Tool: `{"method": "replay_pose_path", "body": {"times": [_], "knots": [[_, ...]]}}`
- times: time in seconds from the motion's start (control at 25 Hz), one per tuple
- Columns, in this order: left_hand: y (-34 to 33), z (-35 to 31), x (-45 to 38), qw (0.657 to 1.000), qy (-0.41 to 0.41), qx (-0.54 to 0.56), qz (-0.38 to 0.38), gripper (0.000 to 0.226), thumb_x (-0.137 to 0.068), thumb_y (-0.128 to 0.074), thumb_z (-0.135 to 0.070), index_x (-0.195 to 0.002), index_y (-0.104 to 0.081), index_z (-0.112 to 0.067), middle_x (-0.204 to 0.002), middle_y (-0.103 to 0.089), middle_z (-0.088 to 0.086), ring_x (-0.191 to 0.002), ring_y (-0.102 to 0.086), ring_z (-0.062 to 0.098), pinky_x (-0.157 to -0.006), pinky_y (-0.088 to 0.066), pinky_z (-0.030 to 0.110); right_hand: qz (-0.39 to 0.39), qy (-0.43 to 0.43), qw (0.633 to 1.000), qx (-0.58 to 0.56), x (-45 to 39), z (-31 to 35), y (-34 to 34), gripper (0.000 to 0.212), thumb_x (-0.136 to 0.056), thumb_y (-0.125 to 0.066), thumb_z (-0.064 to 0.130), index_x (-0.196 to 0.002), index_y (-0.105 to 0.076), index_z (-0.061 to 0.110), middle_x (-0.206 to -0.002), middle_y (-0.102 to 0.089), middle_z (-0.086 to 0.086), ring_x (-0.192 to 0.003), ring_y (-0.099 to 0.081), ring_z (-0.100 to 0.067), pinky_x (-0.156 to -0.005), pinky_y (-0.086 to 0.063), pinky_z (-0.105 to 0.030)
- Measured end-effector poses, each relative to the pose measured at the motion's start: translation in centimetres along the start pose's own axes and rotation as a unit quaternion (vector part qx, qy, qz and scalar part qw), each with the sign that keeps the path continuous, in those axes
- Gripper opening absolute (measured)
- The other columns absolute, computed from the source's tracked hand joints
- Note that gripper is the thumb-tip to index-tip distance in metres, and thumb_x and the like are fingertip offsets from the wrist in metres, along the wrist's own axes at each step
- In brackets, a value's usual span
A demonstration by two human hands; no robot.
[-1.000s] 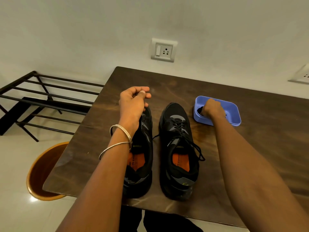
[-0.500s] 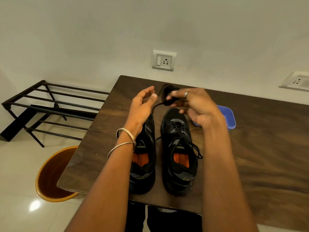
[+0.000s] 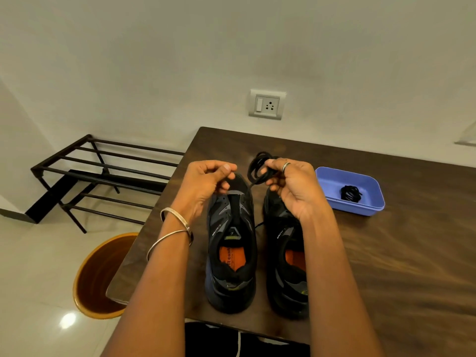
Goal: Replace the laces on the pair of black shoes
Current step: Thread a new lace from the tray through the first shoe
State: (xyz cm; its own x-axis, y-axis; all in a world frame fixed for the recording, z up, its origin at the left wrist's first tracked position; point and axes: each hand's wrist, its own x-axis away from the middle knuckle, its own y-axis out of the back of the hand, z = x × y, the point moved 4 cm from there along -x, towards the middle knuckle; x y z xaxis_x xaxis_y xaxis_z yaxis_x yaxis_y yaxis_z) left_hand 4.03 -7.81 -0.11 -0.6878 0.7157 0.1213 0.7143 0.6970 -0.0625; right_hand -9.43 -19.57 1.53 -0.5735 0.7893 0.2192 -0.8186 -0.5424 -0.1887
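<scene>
Two black shoes with orange insoles stand side by side on the brown table (image 3: 401, 258), toes away from me. The left shoe (image 3: 231, 228) shows bare eyelets and no lace. My right arm partly covers the right shoe (image 3: 286, 243), and a lace strand trails from its left side. Above the toes, my right hand (image 3: 291, 186) grips a coiled black lace (image 3: 255, 168). My left hand (image 3: 206, 184) is pinched over the left shoe's toe, seemingly on that lace's free end. A second black lace bundle (image 3: 349, 193) lies in the blue tray (image 3: 360, 211).
The blue tray sits to the right of the shoes. An orange-brown bin (image 3: 98, 274) stands on the floor by the table's left edge, with a black metal rack (image 3: 103, 173) behind it. A wall socket (image 3: 266, 105) is above the table's far edge.
My right hand took a coiled lace out of the blue tray and carried it left over the shoes' toes. My left hand closed its fingers beside the coil.
</scene>
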Motion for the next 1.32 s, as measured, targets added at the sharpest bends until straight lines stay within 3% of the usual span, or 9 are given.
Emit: {"method": "replay_pose_path", "body": {"times": [0.16,0.28,0.4,0.48,0.64,0.84,0.96,1.16,1.32], "knots": [[-0.2,0.5,-0.1,0.998,0.052,-0.016,0.044,0.026,-0.088,-0.065,-0.019,-0.114,-0.066,-0.015,-0.109,-0.069,0.009,-0.095,-0.069,0.021,-0.074,-0.059,0.032,0.017,-0.005,0.999,-0.042,-0.5,-0.6,-1.5,0.013,-0.089,-0.060,0.003,-0.078,-0.067,0.002,-0.061,-0.065,-0.007,-0.051,-0.053,-0.014,-0.049,-0.040,-0.023],[-0.5,0.4,0.6,0.989,0.090,-0.007,0.121,0.031,-0.084,-0.068,-0.012,-0.114,-0.065,-0.003,-0.099,-0.073,0.015,-0.077,-0.071,0.022,-0.063,-0.059,0.027,-0.022,0.030,0.997,-0.070,-1.0,-0.6,-1.9,0.011,-0.091,-0.060,0.004,-0.082,-0.066,0.004,-0.065,-0.066,-0.006,-0.050,-0.056,-0.011,-0.050,-0.045,-0.021],[-0.1,-0.1,0.6,0.997,0.049,-0.017,0.055,0.019,-0.087,-0.064,-0.003,-0.106,-0.069,0.000,-0.083,-0.072,0.011,-0.061,-0.063,0.011,-0.054,-0.053,0.020,-0.060,0.026,0.995,-0.071,-1.4,-1.0,-1.3,0.010,-0.093,-0.061,0.007,-0.084,-0.066,0.004,-0.072,-0.068,-0.010,-0.052,-0.059,-0.011,-0.051,-0.048,-0.021],[0.7,-0.2,-0.1,0.996,-0.008,-0.081,-0.020,0.014,-0.090,-0.063,-0.008,-0.098,-0.073,-0.011,-0.083,-0.070,0.005,-0.068,-0.061,0.011,-0.062,-0.055,0.025,-0.096,0.015,0.992,0.080,-1.2,-1.2,-0.6,0.017,-0.093,-0.064,0.017,-0.086,-0.066,0.001,-0.079,-0.070,-0.014,-0.056,-0.062,-0.015,-0.049,-0.048,-0.023],[0.6,-0.5,-1.0,0.957,-0.113,-0.251,-0.088,0.014,-0.087,-0.068,-0.014,-0.090,-0.075,-0.026,-0.084,-0.068,-0.007,-0.080,-0.064,0.011,-0.081,-0.058,0.034,-0.145,0.094,0.825,0.538,-0.3,0.4,-0.4,0.031,-0.092,-0.064,0.037,-0.095,-0.059,0.006,-0.101,-0.062,-0.011,-0.088,-0.057,-0.025,-0.068,-0.041,-0.032],[-0.2,-1.4,-0.8,0.978,-0.094,-0.170,-0.072,0.018,-0.084,-0.070,-0.008,-0.097,-0.061,-0.015,-0.081,-0.069,0.010,-0.060,-0.068,0.016,-0.053,-0.056,0.021,0.092,0.183,0.936,0.286,-0.5,-1.4,-3.2,0.020,-0.089,-0.069,0.014,-0.108,-0.074,0.016,-0.096,-0.074,0.000,-0.089,-0.069,-0.012,-0.084,-0.055,-0.032],[0.6,-0.4,-0.9,0.994,-0.031,-0.086,-0.067,0.016,-0.085,-0.070,-0.019,-0.092,-0.062,-0.007,-0.082,-0.071,0.018,-0.054,-0.064,0.017,-0.050,-0.056,0.023,0.103,0.136,0.968,0.184,-1.0,-1.8,-2.6,0.007,-0.084,-0.073,0.010,-0.087,-0.078,0.014,-0.072,-0.072,-0.002,-0.059,-0.057,-0.012,-0.055,-0.046,-0.026],[0.8,3.6,-1.3,0.926,0.102,-0.360,-0.055,0.035,-0.076,-0.078,-0.040,-0.092,-0.066,-0.011,-0.091,-0.069,0.006,-0.080,-0.066,0.018,-0.078,-0.058,0.039,0.005,0.078,0.952,0.297,-2.7,-3.5,-1.9,0.022,-0.085,-0.073,0.011,-0.069,-0.073,0.026,-0.084,-0.072,0.005,-0.094,-0.067,-0.013,-0.087,-0.053,-0.032],[0.3,4.7,-0.3,0.907,0.120,-0.403,-0.023,0.061,-0.070,-0.083,-0.040,-0.118,-0.060,-0.011,-0.112,-0.064,0.007,-0.101,-0.063,0.024,-0.090,-0.053,0.040,0.013,0.030,0.952,0.305,-2.9,-5.8,-3.0,0.009,-0.079,-0.080,0.015,-0.072,-0.077,0.020,-0.084,-0.074,-0.001,-0.087,-0.068,-0.011,-0.075,-0.055,-0.026]]}}
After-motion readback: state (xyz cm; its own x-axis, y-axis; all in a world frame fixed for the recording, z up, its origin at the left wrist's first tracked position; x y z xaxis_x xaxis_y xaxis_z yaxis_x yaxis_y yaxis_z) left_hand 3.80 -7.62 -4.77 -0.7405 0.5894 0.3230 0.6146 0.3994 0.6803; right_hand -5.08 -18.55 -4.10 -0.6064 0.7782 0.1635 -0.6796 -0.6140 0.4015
